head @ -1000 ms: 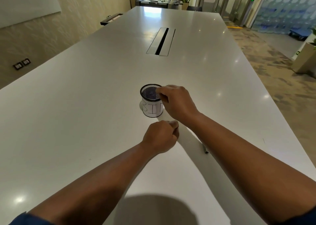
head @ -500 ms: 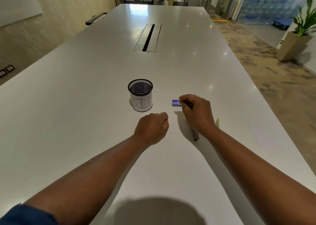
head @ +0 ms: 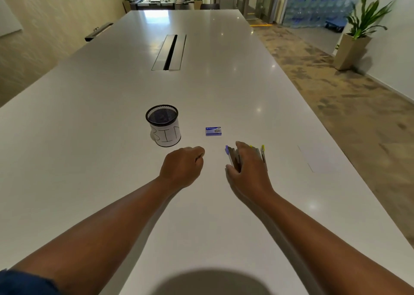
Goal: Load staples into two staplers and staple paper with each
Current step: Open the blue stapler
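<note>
The purple stapler [head: 230, 157] lies flat on the white tabletop [head: 112, 182], near the right edge and a little toward the person, with its purple tip pointing away and its grey metal body running back under the right hand [head: 248, 171]. The grip of that hand is laid over it, thumb on the near left side and fingers draped across the top, apparently closing round the body, though whether it is already clamped cannot be told for certain. Just beside it on the right, partly hidden by the same fingers, lies the yellow stapler [head: 262, 152], its yellow tip showing. Both look like small, stiff tools of metal and plastic, probably light yet solid, with smooth sides that could slip; a hold across the middle of the body, thumb against one flank and fingers against the other, seems soundest, keeping clear of the hinged top that must swing open for loading. The staple box [head: 213, 131], small, blue and of card, sits farther from the person, between the staplers and the mesh cup [head: 164, 126]; it would crush easily and its staple strips are brittle. The left hand [head: 182, 168] rests curled in a fist, holding nothing visible. A paper sheet [head: 318, 159] lies toward the right edge.
</note>
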`<state>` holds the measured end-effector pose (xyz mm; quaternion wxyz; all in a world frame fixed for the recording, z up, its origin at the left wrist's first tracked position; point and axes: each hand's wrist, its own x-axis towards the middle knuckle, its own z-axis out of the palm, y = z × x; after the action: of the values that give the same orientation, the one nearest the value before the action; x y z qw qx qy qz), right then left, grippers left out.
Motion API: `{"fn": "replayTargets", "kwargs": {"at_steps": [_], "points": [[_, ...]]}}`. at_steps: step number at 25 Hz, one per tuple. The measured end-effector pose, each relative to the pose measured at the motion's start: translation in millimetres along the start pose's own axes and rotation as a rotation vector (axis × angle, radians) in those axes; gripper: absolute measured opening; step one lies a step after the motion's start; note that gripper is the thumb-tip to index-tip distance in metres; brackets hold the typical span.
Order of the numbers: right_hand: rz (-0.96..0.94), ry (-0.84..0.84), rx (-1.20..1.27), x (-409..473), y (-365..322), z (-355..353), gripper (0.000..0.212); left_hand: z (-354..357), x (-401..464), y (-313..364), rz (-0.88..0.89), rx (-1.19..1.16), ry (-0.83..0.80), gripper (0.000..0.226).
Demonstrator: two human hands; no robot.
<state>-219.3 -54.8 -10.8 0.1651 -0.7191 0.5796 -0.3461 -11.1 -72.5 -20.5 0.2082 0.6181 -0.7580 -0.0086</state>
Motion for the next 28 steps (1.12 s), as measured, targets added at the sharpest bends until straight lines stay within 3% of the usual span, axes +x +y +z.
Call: {"fn": "replayTargets", "kwargs": {"at_steps": [4,6,8,10,12,15,18,21,25,28], "points": [[0.079,-0.041,0.075,-10.7,2.1,9.5,0.060,-0.9,-1.9,-0.1,0.036,-0.009,0.020,0.020],[0.117,-0.031,0.075,-11.7,3.4,13.2,0.062,-0.8,-1.7,-0.5,0.041,-0.016,0.034,0.020],[0.143,-0.027,0.050,-10.2,4.2,14.7,0.058,0.0,-2.3,-0.5,0.044,-0.016,0.047,0.019],[0.130,0.011,0.040,-9.5,3.8,15.7,0.038,3.6,-4.9,-0.3,0.008,-0.062,0.056,0.017],[0.094,0.062,0.038,-9.2,1.7,13.6,0.013,5.5,-1.2,1.0,-0.180,-0.225,0.055,0.019],[0.059,0.124,0.122,-11.4,0.2,9.2,0.021,8.9,10.3,10.2,-0.424,-0.494,0.037,0.024],[0.172,0.170,0.425,-14.4,-4.0,9.0,0.028,15.0,12.8,33.1,-0.400,-0.685,-0.014,0.032],[0.215,0.096,0.616,-14.3,-9.7,11.1,0.028,20.0,10.1,40.0,-0.387,-0.807,-0.058,0.045],[0.176,-0.015,0.739,-11.2,-7.2,9.6,0.029,23.0,8.3,39.5,-0.349,-0.953,-0.075,0.032],[0.216,-0.141,0.811,-3.4,-2.5,9.8,0.024,21.2,6.6,41.7,-0.299,-0.933,-0.059,0.028]]}}
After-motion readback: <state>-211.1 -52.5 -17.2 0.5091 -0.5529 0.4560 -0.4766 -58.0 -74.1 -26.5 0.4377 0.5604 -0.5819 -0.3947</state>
